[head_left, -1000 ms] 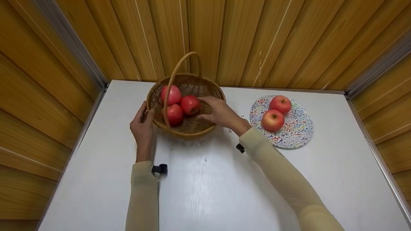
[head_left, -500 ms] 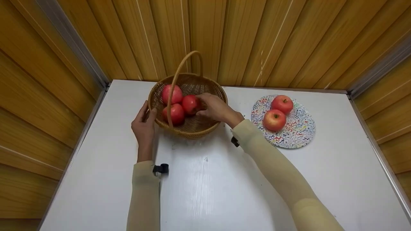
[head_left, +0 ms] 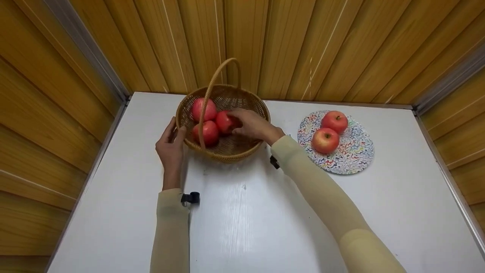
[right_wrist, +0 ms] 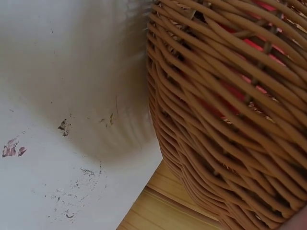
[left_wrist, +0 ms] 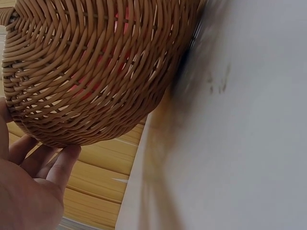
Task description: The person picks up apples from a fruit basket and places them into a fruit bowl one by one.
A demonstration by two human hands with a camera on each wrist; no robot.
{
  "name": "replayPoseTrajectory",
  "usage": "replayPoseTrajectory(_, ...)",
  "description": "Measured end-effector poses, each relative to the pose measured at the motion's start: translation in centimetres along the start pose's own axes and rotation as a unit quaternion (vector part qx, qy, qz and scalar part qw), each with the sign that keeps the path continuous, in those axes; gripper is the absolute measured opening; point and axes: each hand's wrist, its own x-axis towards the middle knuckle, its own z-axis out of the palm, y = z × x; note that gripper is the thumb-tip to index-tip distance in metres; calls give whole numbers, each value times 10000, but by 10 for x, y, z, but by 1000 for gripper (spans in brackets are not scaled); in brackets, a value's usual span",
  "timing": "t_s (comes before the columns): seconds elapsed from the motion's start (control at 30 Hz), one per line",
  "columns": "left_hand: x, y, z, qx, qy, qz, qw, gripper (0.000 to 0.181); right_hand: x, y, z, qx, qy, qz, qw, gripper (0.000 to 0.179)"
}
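A round wicker basket (head_left: 227, 156) with a tall arched handle stands at the back of the white table. Inside lie three red apples: one at the back left (head_left: 203, 109), one at the front left (head_left: 209, 133) and one nearer the middle (head_left: 224, 122). My right hand (head_left: 252, 123) reaches in over the right rim, its fingers and thumb round the right side of the middle apple. At the left rim, my left hand (head_left: 170, 146) holds the basket, fingertips (left_wrist: 72, 152) against the woven outer wall. The right wrist view shows mostly wicker, with the grasp hidden.
Right of the basket lies a round speckled plate (head_left: 352, 155) bearing two red apples, one at the back (head_left: 335, 121) and one in front (head_left: 325, 140). Wood-panelled walls (head_left: 242, 41) enclose the table (head_left: 227, 220) behind and at both sides.
My right hand has moved left and farther into the basket, closing its fingers round the middle apple. My left hand has stayed at the left rim.
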Motion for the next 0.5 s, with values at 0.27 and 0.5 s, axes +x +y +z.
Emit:
replayPoseTrajectory(0.27,1,-1,-1,-45,8,58,10000,46,0,-1,0,-206,-141,96,9996,65)
replayPoseTrajectory(0.5,0,-1,-1,-16,37,104,9999,45,-2,-2,0,-451,10,338,9984,64)
